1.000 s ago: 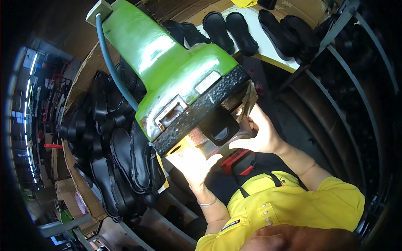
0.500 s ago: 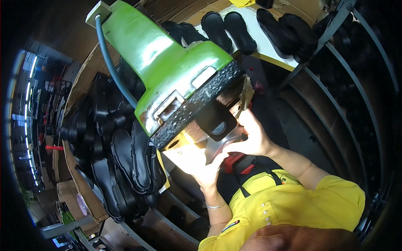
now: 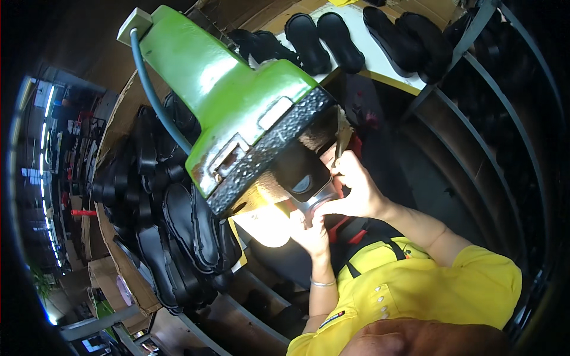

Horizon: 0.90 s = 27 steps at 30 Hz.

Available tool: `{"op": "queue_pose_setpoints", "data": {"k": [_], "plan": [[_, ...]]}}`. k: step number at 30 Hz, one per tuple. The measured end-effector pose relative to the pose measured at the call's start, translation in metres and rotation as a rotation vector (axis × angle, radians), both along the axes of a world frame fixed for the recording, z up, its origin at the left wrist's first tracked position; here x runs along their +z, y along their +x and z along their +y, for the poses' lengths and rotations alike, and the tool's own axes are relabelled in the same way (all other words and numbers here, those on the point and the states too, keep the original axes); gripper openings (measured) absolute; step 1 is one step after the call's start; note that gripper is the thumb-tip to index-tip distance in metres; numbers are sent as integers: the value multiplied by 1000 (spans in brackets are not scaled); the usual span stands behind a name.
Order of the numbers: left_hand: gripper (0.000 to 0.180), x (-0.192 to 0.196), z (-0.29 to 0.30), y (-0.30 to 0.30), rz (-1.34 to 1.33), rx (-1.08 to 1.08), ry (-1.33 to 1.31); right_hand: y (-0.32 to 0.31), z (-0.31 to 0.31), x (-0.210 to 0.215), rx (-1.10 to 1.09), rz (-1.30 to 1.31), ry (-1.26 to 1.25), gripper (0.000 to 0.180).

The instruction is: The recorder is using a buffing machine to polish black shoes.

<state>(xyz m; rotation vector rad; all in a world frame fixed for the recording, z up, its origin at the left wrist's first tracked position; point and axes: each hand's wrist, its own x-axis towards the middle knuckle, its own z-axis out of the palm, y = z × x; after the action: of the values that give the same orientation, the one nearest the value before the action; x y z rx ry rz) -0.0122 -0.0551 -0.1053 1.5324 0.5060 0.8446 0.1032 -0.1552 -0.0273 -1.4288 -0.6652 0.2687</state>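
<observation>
In front of me stands a green machine head (image 3: 237, 89) with a dark textured band along its lower edge. Both hands are close together under its near side, beside a grey metal part (image 3: 320, 199). My left hand (image 3: 312, 234), with a bracelet on its wrist, has its fingers drawn together just below that part. My right hand (image 3: 359, 193) is curled, thumb pointing toward the left fingers and the others up by the machine's underside. What the fingers hold is mostly hidden by the machine. A bright lamp (image 3: 267, 225) glows left of my left hand.
Black shoe soles (image 3: 196, 228) lie heaped in a cardboard box (image 3: 113, 237) at the left. More black soles (image 3: 340, 43) rest on a white table (image 3: 380, 76) at the back. Metal rack bars (image 3: 475, 136) run along the right. A blue-grey cable (image 3: 151, 89) hangs off the machine.
My left hand has moved right, away from the lamp and closer to my right hand, its fingers now drawn in. The right hand stays nearly in place. The view has shifted slightly.
</observation>
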Motion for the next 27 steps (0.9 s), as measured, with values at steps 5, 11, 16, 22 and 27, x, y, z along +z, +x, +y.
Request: {"op": "queue_pose_setpoints", "data": {"k": [5,11,16,22,27], "plan": [[61,8,-25,14,-31,55,2,-5,-6,-1,-88,-167,-43,71],[73,-36,-27,15,-242,-98,-60,30,-65,58,47,-469,-189,55],[21,-13,-23,98,106,-177,54,85,-105,75,-473,-757,76,44],[22,26,-14,224,-22,-128,521,247,-57,3,-619,-908,51,30],[36,46,6,286,-19,-143,928,296,-37,-34,-620,-894,-164,33]]}}
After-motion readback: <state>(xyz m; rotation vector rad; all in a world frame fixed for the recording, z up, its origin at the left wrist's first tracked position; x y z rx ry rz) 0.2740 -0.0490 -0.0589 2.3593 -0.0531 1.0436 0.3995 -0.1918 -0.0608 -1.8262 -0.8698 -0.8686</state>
